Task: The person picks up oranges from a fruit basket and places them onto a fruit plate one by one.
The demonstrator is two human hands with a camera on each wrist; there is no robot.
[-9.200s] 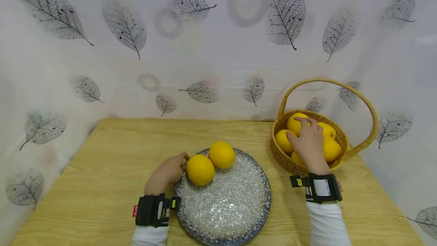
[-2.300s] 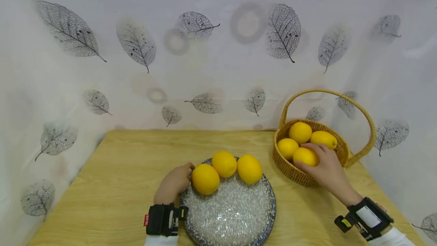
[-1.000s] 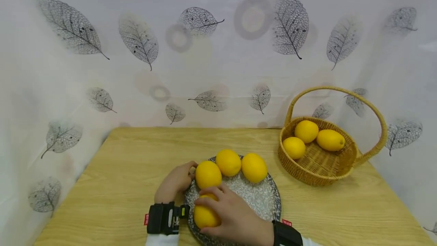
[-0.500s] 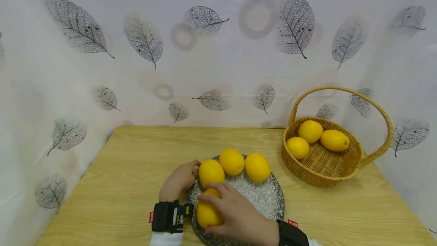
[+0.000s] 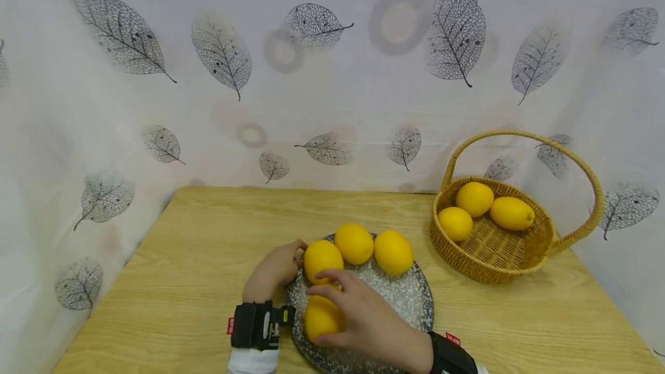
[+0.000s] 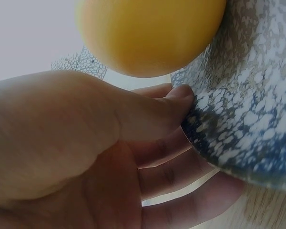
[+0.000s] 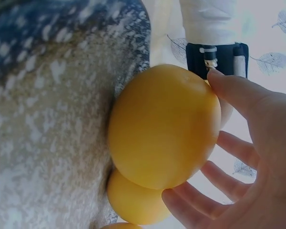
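Note:
My left hand point(image 5: 272, 273) grips the rim of the round speckled plate point(image 5: 400, 299). In the left wrist view the thumb lies on the dark rim and the fingers reach beneath it. My right hand point(image 5: 376, 325) holds a lemon point(image 5: 322, 319) at the plate's near left, with fingers and thumb bent around its sides and the palm away from it. The right wrist view shows this lemon point(image 7: 164, 126) low against the plate. Along the plate's far edge sit a left lemon point(image 5: 323, 258), a middle lemon point(image 5: 354, 243) and a right lemon point(image 5: 393, 253).
A wicker basket point(image 5: 467, 264) with a tall arched handle stands at the right. It contains a round lemon point(image 5: 475, 199), a smaller lemon point(image 5: 455, 224) and a longer lemon point(image 5: 511, 213). Behind the wooden table point(image 5: 234, 218) hangs a leaf-patterned curtain point(image 5: 332, 97).
The right hand took a lemon from the basket and brought it left to the plate. Since half a second ago it has shifted slightly toward the left lemon. The left hand stays at the rim.

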